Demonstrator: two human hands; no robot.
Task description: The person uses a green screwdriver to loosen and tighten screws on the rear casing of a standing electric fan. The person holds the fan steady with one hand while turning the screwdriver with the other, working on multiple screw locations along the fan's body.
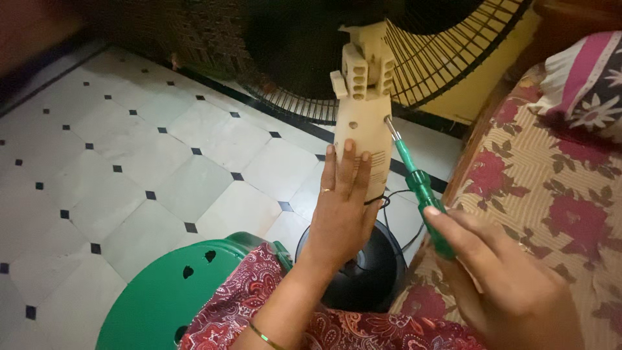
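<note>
- Pale floor tiles (129, 155) with small dark diamond insets fill the left side.
- Beside them on the right, a floral-covered sofa (551, 188).
- Black fan grille (440, 58) stands behind, its round base (369, 272) below.
- Green plastic stool (162, 291) sits near the lap.
- Beige fan control housing (364, 110) stands upright; left hand (340, 207) lies flat against it, fingers extended.
- Right hand (505, 279) is closed around a green screwdriver (418, 188), tip touching the housing's right edge.
</note>
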